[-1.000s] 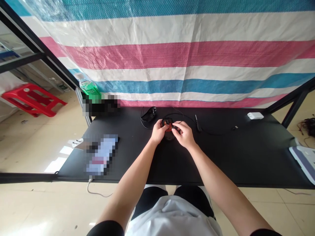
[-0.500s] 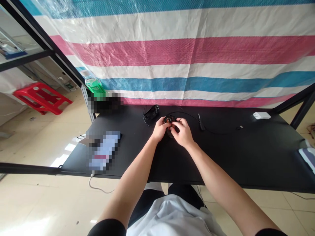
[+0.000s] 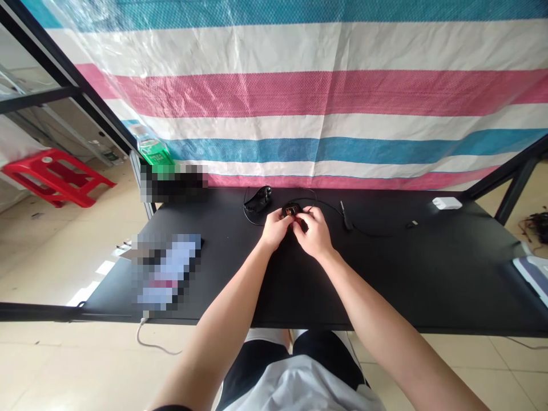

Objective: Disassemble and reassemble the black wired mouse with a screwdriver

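On the black tabletop [image 3: 385, 274] my left hand [image 3: 276, 228] and my right hand [image 3: 314, 232] meet at the middle back. Both hands grip a small black device with an orange-red top [image 3: 291, 211], and their fingers hide its lower part. A thin black cable [image 3: 325, 204] runs from it to the right, toward a black plug [image 3: 346, 217]. Just left of my hands lies a black computer mouse [image 3: 258, 198] with a looped wire.
A white charger [image 3: 446, 203] sits at the table's back right. A green-labelled bottle [image 3: 149, 149] and pixelated objects [image 3: 171, 182] stand at the back left. Another pixelated item [image 3: 166, 274] lies front left. A striped tarp [image 3: 325, 91] hangs behind the table.
My head view has shifted slightly. My hands stay on the device, and their fingers now cover more of it.
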`<control>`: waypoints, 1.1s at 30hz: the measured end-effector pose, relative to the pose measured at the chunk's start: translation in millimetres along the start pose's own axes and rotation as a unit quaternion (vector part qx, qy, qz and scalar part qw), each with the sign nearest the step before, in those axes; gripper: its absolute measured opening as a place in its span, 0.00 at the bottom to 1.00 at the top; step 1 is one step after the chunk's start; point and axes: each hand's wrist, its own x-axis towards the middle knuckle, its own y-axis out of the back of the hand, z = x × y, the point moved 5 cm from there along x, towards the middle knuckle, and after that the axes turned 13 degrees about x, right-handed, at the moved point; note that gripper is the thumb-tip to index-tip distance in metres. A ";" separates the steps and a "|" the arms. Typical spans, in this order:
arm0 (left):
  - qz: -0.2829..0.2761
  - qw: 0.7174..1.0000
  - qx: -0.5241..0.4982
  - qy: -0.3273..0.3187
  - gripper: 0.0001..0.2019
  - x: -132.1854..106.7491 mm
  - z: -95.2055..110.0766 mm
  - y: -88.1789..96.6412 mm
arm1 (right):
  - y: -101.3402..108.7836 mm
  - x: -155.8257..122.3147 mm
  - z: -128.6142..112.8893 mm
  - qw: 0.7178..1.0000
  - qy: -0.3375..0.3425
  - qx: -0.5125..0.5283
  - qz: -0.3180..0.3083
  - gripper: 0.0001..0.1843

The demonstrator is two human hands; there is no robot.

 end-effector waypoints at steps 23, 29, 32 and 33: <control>-0.024 0.999 0.007 0.039 0.08 0.8 1.7 -0.5 | -0.6 3.7 0.1 1.000 -0.002 0.000 0.012 0.09; -0.034 0.998 0.009 0.058 0.08 1.2 1.8 -1.3 | -0.7 3.9 3.2 1.000 -0.009 0.002 0.014 0.09; -0.037 0.997 0.016 0.060 0.09 0.5 2.8 -2.1 | -0.6 3.8 3.6 1.000 -0.012 0.003 0.006 0.09; -0.039 0.997 0.015 0.060 0.09 -0.2 3.8 -2.4 | -0.1 3.8 3.5 1.000 -0.012 0.004 0.005 0.08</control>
